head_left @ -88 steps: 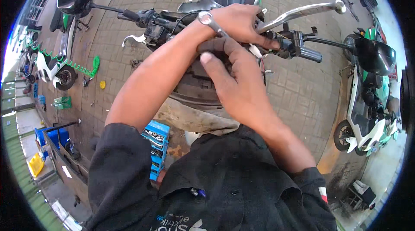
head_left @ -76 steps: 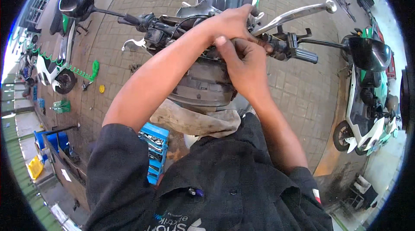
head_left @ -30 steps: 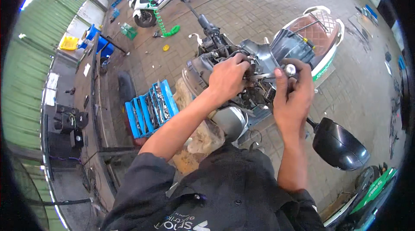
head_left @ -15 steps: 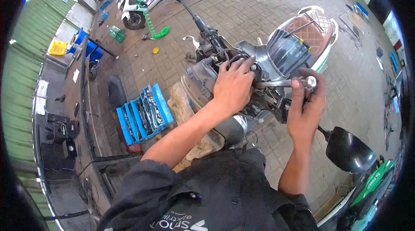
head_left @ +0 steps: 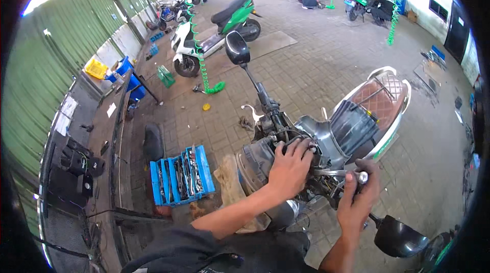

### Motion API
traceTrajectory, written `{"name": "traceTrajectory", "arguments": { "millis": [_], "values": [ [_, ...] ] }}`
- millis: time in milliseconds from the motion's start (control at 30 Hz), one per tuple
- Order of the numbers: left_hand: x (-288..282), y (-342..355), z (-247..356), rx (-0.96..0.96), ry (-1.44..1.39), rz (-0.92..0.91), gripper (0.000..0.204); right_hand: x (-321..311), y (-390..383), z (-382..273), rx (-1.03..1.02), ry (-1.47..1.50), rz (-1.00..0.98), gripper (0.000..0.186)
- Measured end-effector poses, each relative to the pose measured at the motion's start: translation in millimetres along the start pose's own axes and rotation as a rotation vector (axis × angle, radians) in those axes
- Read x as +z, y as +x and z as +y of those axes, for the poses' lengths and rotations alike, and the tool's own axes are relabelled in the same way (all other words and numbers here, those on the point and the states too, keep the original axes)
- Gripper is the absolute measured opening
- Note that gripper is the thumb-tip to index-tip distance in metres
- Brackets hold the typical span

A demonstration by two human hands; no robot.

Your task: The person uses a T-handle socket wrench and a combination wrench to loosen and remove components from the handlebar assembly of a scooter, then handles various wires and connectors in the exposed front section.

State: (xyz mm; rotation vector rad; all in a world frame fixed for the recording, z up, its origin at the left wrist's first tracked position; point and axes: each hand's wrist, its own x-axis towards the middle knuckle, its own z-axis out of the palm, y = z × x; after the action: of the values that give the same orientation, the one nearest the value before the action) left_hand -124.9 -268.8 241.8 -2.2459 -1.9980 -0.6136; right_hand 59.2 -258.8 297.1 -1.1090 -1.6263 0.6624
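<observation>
A scooter with its front covers off stands before me, its handlebar [head_left: 276, 116] bare and cables showing around the steering stem. My left hand [head_left: 290, 171] lies over the middle of the handlebar, fingers bent and pressed together on the parts there; what they grip is hidden. Lower right of it, my right hand [head_left: 359, 199] is closed around a silver wrench [head_left: 329, 172] with a round shiny end by the thumb. The wrench's far end reaches in among the parts near the stem, where its tip cannot be made out.
A blue toolbox [head_left: 176, 203] full of hand tools sits on the paving at left. Mirrors [head_left: 237, 48] stick out on both sides of the handlebar. A green coiled air hose [head_left: 217, 88] and a white and green scooter [head_left: 214, 41] are farther off. People work at the back.
The view has tilted upward, so more of the workshop's far end shows. Both hands stay at the handlebar, with the wrench still in the right one.
</observation>
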Motion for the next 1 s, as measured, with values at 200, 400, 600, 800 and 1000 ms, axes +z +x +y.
{"name": "traceTrajectory", "arguments": {
  "millis": [200, 400, 600, 800, 1000],
  "values": [
    [-6.6, 3.1, 4.0, -0.050, 0.068, 0.007, 0.026, 0.2, -0.2, 8.1, -0.063, 0.014, 0.027, 0.028],
    [-5.6, 3.0, 3.4, 0.027, 0.003, -0.050, 0.025, -3.3, 0.0, 13.8, -0.076, 0.021, 0.010, 0.031],
    [-7.5, 3.9, 6.9, -0.072, 0.063, -0.009, 0.023, -4.0, -2.1, 14.6, -0.049, 0.022, -0.027, 0.035],
    [-10.7, 2.5, 5.9, -0.031, 0.015, -0.022, 0.024, -1.2, 0.8, 14.3, -0.069, 0.041, 0.029, 0.034],
    [-4.2, 1.4, 8.5, -0.062, 0.072, 0.038, 0.028, -4.4, 1.4, 9.6, -0.048, 0.036, 0.000, 0.035]
  ]
}}
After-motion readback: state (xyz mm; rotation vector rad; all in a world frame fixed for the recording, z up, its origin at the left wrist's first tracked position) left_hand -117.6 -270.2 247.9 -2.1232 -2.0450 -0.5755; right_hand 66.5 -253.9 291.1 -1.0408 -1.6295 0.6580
